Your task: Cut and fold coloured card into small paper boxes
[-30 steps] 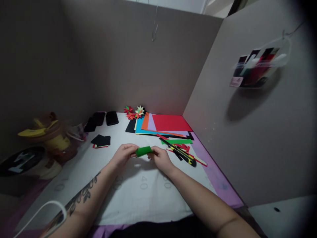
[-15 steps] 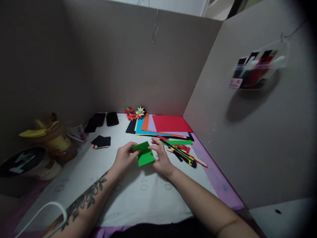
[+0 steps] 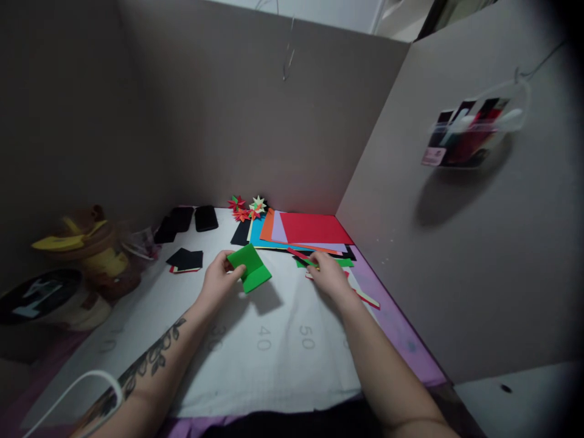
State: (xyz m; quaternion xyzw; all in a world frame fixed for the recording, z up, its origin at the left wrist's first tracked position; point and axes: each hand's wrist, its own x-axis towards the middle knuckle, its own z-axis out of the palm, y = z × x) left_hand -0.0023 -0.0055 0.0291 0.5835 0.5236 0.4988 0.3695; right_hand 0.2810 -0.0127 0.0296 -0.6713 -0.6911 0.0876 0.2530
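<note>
Evidently one fold was done: through the head camera I saw the green paper held up over the white cloth, a crease crossing it and its halves joined, bent slightly out of line. The left hand had it pinched by the left side, thumb on top. Well apart, the right hand was over the green strip, fingertips at a slim dark tool; whether they had closed on it, I couldn't tell. I saw no cut along the crease, so I judged the piece only partway worked. Farther back, paper stars that looked complete stood beside the coloured sheets.
</note>
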